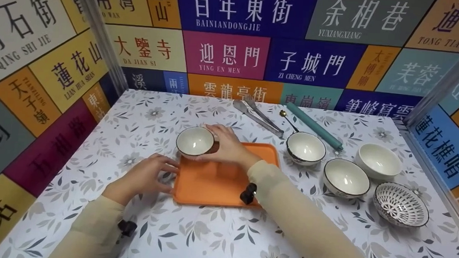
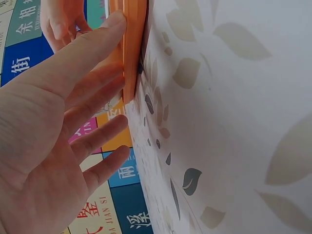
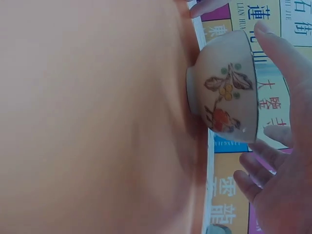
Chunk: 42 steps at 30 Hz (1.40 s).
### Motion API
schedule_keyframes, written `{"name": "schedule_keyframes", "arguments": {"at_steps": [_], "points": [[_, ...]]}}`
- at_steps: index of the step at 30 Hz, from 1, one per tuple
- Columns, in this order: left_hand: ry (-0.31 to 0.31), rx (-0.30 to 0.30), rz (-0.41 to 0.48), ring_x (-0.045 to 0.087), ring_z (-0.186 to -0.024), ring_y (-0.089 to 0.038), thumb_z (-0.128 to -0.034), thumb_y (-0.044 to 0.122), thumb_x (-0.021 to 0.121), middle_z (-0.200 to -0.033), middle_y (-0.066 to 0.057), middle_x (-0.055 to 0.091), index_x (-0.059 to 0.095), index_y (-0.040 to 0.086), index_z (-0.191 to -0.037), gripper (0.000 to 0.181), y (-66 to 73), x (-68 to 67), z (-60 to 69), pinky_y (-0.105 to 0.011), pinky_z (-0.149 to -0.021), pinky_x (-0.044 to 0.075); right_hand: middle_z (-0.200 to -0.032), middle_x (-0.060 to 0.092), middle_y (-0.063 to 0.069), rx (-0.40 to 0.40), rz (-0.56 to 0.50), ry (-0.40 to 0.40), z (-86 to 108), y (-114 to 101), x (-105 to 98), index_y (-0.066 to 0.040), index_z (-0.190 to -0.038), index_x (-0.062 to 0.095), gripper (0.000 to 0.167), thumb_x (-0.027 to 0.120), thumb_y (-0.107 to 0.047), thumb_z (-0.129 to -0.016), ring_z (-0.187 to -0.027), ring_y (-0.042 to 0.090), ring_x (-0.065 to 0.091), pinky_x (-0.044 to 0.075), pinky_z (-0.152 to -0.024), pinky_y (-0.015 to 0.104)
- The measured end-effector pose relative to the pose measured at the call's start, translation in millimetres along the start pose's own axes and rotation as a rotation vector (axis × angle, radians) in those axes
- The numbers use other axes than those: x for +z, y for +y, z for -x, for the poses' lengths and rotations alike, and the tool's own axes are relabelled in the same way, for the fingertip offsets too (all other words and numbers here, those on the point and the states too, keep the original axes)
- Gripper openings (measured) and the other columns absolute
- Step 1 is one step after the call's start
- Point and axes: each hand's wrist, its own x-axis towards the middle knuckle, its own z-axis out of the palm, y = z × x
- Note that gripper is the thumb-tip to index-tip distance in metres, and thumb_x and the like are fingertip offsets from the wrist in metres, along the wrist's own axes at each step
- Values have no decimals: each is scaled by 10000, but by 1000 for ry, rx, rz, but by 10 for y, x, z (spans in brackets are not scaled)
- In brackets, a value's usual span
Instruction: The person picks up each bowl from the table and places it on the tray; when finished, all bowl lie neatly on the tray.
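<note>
At the left, the left hand (image 1: 144, 176) is spread, fingers loose, with its tips at the near-left edge of the orange tray (image 1: 211, 186); it holds nothing, and I cannot be sure it touches. Next comes the painted bowl (image 1: 195, 141), upright at the tray's far left corner. The right hand (image 1: 230, 146) pinches it from the right, thumb on the near side and fingers on the far side.

The work looks barely begun: this one bowl is at the tray, while the rest sits off it on the counter (image 1: 147, 239). Rightward lie metal tongs (image 1: 259, 120), a gold-tipped spoon (image 1: 283, 113) and a green rod (image 1: 315, 126), then a dark-rimmed bowl (image 1: 306, 147), a second dark-rimmed bowl (image 1: 346, 178), a plain white bowl (image 1: 379, 161) and a black-patterned bowl (image 1: 401, 204). If those belong on the tray too, they are all left to do.

The left wrist view alone shows the tray's rim edge-on beside the thumb. The head view gives the held bowl's pale inside; only the right wrist view shows the fruit and leaves outside and its narrow foot, at the tray's surface, though whether its weight rests there I cannot tell.
</note>
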Motion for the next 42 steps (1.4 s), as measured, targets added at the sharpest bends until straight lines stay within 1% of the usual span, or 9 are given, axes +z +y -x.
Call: {"name": "schedule_keyframes", "arguments": {"at_steps": [3,6,14,18,21,24,35,37,42], "points": [[1,-1,6,534,-1333,-287,-703,326,958,-1378,6,660,765,179,-1248,596,5,-4,-3,-544,-1146,436,-1621,396,71,16,15,-8,102,56,-91,-244,-1608,372,1109,845,-685,-707,-1508,314,333,330,-1226,574],[8,3,8,533,-1331,-287,-699,322,961,-1375,3,661,765,174,-1246,600,11,-12,-1,-540,-1146,436,-1618,403,86,34,29,-6,208,133,-176,-235,-1596,401,1067,826,-690,-729,-1504,333,349,337,-1224,577],[22,28,-10,542,-1324,-306,-698,313,963,-1365,-7,667,773,159,-1230,585,4,-1,20,-541,-1133,444,-1579,445,70,74,47,20,502,347,-336,-220,-1543,488,914,849,-573,-781,-1464,320,406,362,-1212,549],[19,8,-6,540,-1330,-305,-690,320,964,-1371,3,660,772,173,-1229,590,20,18,16,-550,-1146,430,-1546,480,61,76,64,49,669,437,-439,-179,-1513,527,880,867,-529,-781,-1440,301,427,362,-1216,528],[12,-14,-6,532,-1343,-305,-682,326,965,-1383,15,651,769,188,-1233,601,29,15,21,-554,-1157,419,-1522,506,65,56,71,74,778,491,-537,-150,-1483,562,841,875,-496,-784,-1419,296,436,367,-1213,511],[6,-29,-1,523,-1356,-310,-679,323,964,-1399,14,641,764,188,-1241,612,42,4,29,-562,-1166,407,-1522,510,62,49,84,94,886,546,-646,-152,-1472,576,813,876,-479,-791,-1429,295,421,357,-1220,515],[3,-26,-3,523,-1353,-317,-675,316,967,-1396,-11,645,764,173,-1242,619,27,3,26,-563,-1167,408,-1518,517,100,49,149,156,1240,718,-1026,-121,-1451,593,778,891,-415,-795,-1419,340,416,316,-1215,579],[3,-28,0,523,-1353,-318,-680,311,965,-1395,-16,647,763,170,-1243,615,30,4,23,-565,-1167,409,-1517,515,97,57,161,162,1297,751,-1085,-133,-1459,588,783,892,-410,-793,-1417,349,413,325,-1202,591],[12,-7,-12,525,-1353,-317,-696,332,961,-1385,-9,654,769,163,-1230,593,38,5,18,-563,-1161,416,-1541,483,110,93,180,158,1430,857,-1205,-154,-1467,582,776,885,-417,-803,-1425,364,395,332,-1180,617]]}}
